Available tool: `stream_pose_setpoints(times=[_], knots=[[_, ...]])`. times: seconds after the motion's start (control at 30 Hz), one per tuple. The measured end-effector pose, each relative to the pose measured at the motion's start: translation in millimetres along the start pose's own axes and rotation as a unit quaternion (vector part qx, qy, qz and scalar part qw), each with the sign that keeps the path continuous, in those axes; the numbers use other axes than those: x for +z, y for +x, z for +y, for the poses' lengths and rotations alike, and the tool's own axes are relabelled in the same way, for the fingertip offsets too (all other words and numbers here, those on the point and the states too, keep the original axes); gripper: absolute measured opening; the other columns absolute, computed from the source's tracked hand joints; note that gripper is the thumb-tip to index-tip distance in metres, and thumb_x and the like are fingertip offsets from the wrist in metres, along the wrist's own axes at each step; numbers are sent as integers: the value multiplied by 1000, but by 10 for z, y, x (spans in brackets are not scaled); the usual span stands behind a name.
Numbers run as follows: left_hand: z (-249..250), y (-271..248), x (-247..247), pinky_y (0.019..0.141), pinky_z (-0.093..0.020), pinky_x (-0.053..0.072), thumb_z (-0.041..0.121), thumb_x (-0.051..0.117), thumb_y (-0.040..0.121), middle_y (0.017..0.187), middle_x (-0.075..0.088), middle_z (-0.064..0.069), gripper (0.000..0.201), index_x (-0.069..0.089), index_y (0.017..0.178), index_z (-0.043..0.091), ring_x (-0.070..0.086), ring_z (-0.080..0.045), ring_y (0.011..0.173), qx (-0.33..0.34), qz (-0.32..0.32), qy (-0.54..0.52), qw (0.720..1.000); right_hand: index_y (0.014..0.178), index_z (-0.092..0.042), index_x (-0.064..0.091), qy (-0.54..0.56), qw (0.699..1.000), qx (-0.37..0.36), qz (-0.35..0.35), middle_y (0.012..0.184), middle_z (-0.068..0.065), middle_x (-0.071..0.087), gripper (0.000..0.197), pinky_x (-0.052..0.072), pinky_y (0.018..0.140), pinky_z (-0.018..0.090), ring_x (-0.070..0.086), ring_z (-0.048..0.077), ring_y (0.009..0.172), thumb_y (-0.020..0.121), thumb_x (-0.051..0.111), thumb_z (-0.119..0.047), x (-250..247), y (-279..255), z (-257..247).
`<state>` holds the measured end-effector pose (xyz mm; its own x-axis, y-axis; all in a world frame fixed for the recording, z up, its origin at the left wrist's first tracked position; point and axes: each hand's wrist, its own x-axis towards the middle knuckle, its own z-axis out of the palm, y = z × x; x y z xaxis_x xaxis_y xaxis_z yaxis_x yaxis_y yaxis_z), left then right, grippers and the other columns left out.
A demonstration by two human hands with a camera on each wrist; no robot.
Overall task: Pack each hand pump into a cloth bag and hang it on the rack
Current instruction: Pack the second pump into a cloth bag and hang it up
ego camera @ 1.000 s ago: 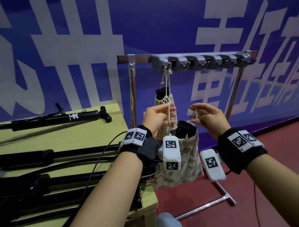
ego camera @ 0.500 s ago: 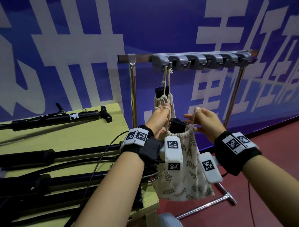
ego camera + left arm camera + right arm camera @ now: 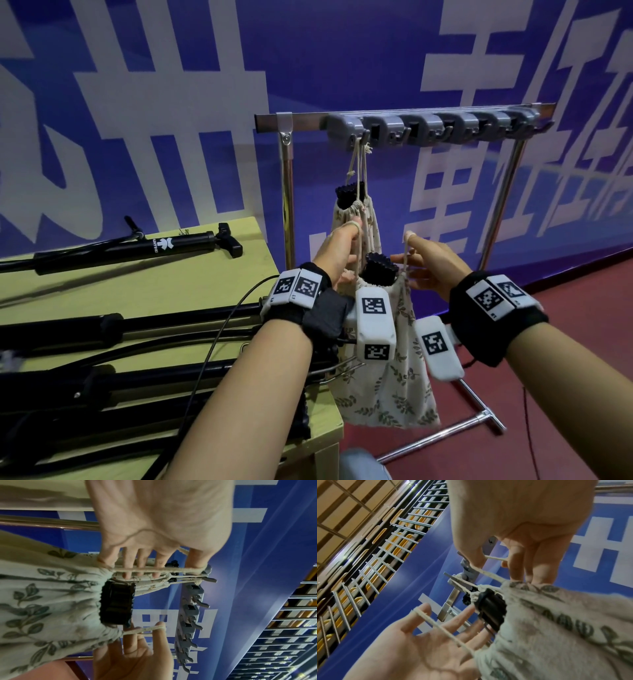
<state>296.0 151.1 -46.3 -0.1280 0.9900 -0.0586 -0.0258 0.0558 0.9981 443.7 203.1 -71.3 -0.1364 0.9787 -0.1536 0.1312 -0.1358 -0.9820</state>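
So far one bagged pump [image 3: 356,219] hangs on the rack [image 3: 404,118]. Below it at six o'clock, the second cloth bag [image 3: 390,383] hangs from drawstring loops hooked over straight fingers of the left hand [image 3: 337,251] and right hand [image 3: 433,265], awaiting a hook; more pumps [image 3: 137,248] wait on the surface [image 3: 191,277] at nine o'clock.

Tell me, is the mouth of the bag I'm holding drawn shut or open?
Drawn nearly shut: the cloth bag's mouth is gathered snugly around the black pump end poking out, its cords looped over fingers of both hands.
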Motion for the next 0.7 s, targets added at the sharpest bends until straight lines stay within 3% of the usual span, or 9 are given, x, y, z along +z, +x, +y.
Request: stream_pose_setpoints(times=[0.07, 0.13, 0.27, 0.33, 0.4, 0.43, 0.53, 0.6, 0.7], knots=[[-23, 26, -25, 84, -34, 47, 41, 38, 97, 94, 65, -8, 42, 64, 95, 9, 60, -21, 89, 6, 33, 8, 999, 84, -13, 47, 0, 1000, 10, 9, 87, 6, 67, 35, 39, 58, 26, 45, 17, 59, 94, 43, -46, 5, 10, -13], [-31, 56, -41, 79, -28, 50, 39, 41, 98, 84, 66, -10, 44, 66, 93, 3, 61, -18, 74, 22, 54, 10, 998, 77, -13, 43, -5, 1000, 16, 20, 68, 3, 62, 37, 36, 54, 25, 39, 16, 53, 95, 41, -45, -9, 22, -12], [-27, 41, 7, 99, -41, 43, 46, 28, 100, 117, 62, -8, 50, 47, 130, 11, 61, -24, 89, -5, -11, 19, 1000, 73, -14, 43, -24, 999, 9, 33, 40, -8, 52, 40, 37, 56, 27, 41, 16, 51, 94, 42, -49, -58, 13, -10], [-18, 10, 29, 93, -38, 43, 45, 20, 101, 126, 60, -7, 50, 35, 140, 17, 60, -25, 97, 4, -44, 26, 999, 74, -13, 43, -23, 999, 6, 37, 37, -8, 51, 40, 37, 55, 27, 47, 14, 47, 95, 41, -47, -81, 7, -25], [-14, -17, 42, 87, -30, 41, 39, 13, 103, 127, 59, -12, 49, 26, 146, 19, 56, -24, 109, 38, -69, 23, 997, 73, -14, 42, -25, 999, 6, 39, 44, -5, 54, 40, 37, 55, 26, 47, 13, 45, 95, 40, -47, -93, 5, -41], [-13, -21, 48, 94, -29, 37, 35, 10, 104, 128, 58, -15, 48, 17, 149, 21, 54, -26, 117, 52, -86, 19, 995, 75, -13, 43, -28, 999, 6, 37, 50, -3, 56, 40, 38, 56, 27, 47, 14, 47, 95, 40, -48, -94, 2, -48], [18, -41, 78, 95, -23, 31, 29, 3, 104, 136, 50, -21, 46, -7, 149, 27, 46, -34, 128, 58, -126, 6, 990, 101, -6, 51, -31, 999, 7, 19, 71, 5, 61, 44, 46, 64, 31, 54, 20, 61, 94, 41, -48, -77, -8, -57], [27, -33, 96, 94, -25, 34, 28, 6, 104, 145, 38, -20, 47, -13, 148, 29, 43, -36, 130, 51, -125, -7, 991, 116, -2, 50, -29, 1000, 6, 10, 82, 9, 63, 51, 47, 68, 33, 58, 23, 69, 95, 41, -47, -52, -26, -62], [-4, 22, 100, 104, -38, 39, 25, 14, 104, 158, 5, -5, 51, -10, 149, 27, 25, -29, 142, 44, -112, -41, 992, 124, -4, 47, -39, 999, -6, 6, 93, 10, 65, 51, 46, 70, 32, 59, 24, 78, 96, 40, -46, 10, -52, -50]])
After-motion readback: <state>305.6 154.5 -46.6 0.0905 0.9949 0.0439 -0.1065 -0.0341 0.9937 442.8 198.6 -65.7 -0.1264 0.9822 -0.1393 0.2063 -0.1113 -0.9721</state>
